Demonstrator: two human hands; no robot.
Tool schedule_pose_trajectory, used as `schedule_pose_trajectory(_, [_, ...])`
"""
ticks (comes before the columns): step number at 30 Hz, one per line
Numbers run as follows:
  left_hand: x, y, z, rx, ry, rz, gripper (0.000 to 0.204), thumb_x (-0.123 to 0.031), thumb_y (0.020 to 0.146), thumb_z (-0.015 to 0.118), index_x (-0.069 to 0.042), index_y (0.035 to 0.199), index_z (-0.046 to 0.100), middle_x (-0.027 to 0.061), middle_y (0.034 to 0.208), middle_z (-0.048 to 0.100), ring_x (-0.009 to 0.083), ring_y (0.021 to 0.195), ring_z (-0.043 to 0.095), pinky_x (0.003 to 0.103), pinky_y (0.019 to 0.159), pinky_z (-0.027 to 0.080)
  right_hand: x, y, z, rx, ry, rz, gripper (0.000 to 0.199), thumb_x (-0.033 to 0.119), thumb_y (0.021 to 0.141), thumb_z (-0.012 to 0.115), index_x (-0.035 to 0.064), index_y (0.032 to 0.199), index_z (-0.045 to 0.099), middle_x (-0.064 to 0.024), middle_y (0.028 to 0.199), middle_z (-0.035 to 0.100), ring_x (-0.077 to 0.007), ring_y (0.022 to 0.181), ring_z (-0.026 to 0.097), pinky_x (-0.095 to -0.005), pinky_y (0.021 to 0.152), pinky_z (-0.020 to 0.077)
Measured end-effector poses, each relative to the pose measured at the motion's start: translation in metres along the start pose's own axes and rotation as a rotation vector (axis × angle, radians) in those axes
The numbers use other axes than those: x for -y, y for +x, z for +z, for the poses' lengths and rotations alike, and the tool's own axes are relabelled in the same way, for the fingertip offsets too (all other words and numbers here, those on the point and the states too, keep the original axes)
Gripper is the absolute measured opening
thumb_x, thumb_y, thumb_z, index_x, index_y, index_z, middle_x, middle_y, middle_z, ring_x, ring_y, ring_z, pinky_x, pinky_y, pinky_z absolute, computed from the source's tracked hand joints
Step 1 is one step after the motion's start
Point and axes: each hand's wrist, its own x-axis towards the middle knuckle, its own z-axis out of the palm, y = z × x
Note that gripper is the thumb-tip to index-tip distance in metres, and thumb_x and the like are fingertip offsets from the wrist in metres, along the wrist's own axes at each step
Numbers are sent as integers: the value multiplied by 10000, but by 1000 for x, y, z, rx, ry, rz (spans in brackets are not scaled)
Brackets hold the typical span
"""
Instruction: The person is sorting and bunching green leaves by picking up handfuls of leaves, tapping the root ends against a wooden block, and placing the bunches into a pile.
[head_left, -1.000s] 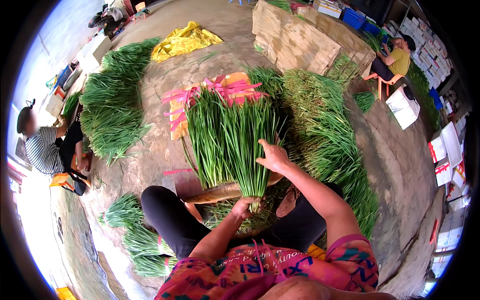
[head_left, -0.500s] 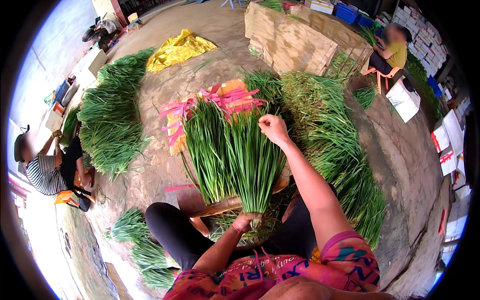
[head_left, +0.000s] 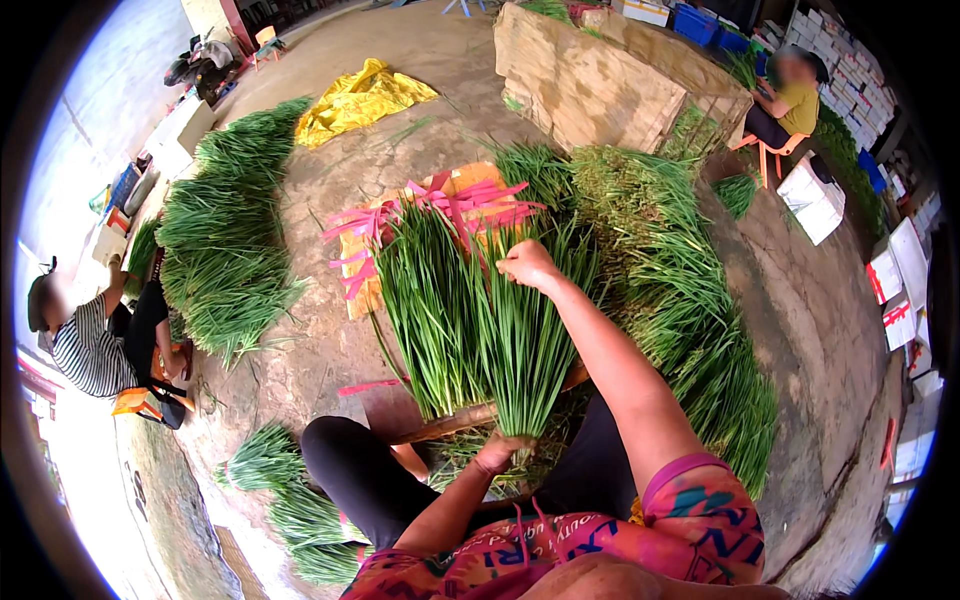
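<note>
Could spill the fanned green bunch, based between the knees, if slackened in the left hand, closed around the stems. Curled over leaves with the right hand; cannot tell any pinch. Crowded by a long heap at right, a second bunch at left, pink strips beyond.

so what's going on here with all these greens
A seated person grips a bunch of garlic chives near the stem ends with the left hand. The right hand is curled over the upper leaves; whether it pinches any is unclear. Another bunch lies alongside, left of it, with pink strips beyond.
</note>
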Motion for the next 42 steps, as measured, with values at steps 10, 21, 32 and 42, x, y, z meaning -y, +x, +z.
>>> schedule_pose_trajectory(10, [-11,-12,10,10,-44,-70,137,-33,719,621,33,836,598,101,656,597,175,549,556,279,490,448,-13,-39,-35,-259,-257,-272,180,170,780,572,15,690,566,-108,644,578,-231,594,574,-353,544,452])
schedule_pose_trajectory(21, [-30,-47,30,70,-23,5,306,-93,663,644,35,923,545,96,740,562,174,554,526,280,477,426,-58,-84,-131,-735,-206,74,148,154,787,560,14,740,548,-92,649,565,-196,490,512,-353,489,450])
schedule_pose_trajectory(32, [-42,-42,35,70,21,21,263,-67,668,642,40,889,550,107,683,563,184,528,520,276,466,420,-34,-191,-118,510,-84,-16,222,203,785,623,-17,762,598,-93,716,633,-108,562,598,-225,514,488])
schedule_pose_trajectory(42, [-34,-58,42,130,123,-32,276,-88,677,663,34,894,541,98,695,553,173,526,508,269,455,403,-80,-144,-145,-435,265,-178,119,85,770,588,32,862,642,-82,839,641,-144,750,612,-277,672,484])
